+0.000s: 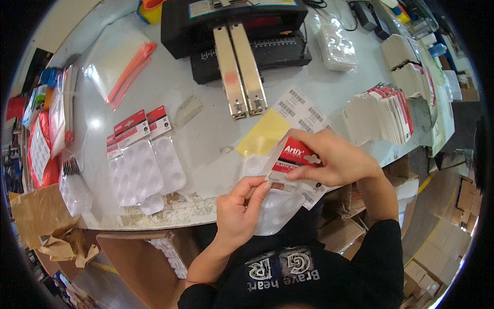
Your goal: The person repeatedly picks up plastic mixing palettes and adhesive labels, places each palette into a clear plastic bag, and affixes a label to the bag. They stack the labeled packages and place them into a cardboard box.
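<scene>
At the table's near edge my right hand (329, 159) is closed on a red and white header card (294, 154), thumb on its front and fingers behind. Just below the card, my left hand (239, 213) pinches the top of a clear bag. A white plastic paint palette (278, 211) with round wells hangs in that bag, partly over the table edge. Beneath my hands lie a yellow sheet (263, 135) and a sheet of barcode labels (298, 105). Several carded palettes (136, 172) lie overlapping to the left.
A black machine (177, 31) with two long metal rails (239, 72) stands at the back. Header cards (378, 116) are stacked at the right, near bagged white palettes (337, 49). Clear bags (113, 62) lie far left. An open carton (139, 257) stands below the table.
</scene>
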